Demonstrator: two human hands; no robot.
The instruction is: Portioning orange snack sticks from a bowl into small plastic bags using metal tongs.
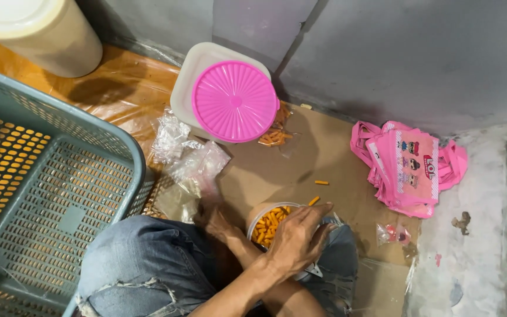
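- Two hands at work: the right hand rests on the rim of a bowl, the left hand lies beside it.
- One round bowl of orange snack sticks, too many inside to count.
- Two loose orange sticks on the brown cardboard sheet, plus a small heap by the container.
- One white container with one pink ribbed lid.
- One grey-green plastic basket.
- One cream cylinder tub.
- One stack of pink printed bags; number unclear.
- One cluster of clear plastic bags.
- One small sachet with red contents.
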